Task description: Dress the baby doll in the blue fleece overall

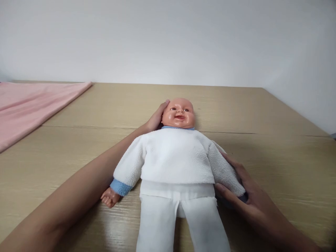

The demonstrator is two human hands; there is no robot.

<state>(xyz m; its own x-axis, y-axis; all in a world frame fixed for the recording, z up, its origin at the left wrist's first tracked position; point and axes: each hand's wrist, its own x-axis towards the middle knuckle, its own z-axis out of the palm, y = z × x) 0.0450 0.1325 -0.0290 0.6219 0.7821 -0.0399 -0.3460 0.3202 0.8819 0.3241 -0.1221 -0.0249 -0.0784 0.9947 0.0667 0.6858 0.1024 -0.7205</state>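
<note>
The fingers (pixel 163 106) of our left hand (pixel 154 120) lie loosely curved against the side of the head of the doll (pixel 174 157), cupping it without closing. The fingers (pixel 223 190) of our right hand (pixel 249 197) wrap the cuff end of 1 white sleeve (pixel 223 168). The doll lies face-up on the table (pixel 275 147), head away from us. 1 pink cloth (pixel 31 105) lies at the far left.
</note>
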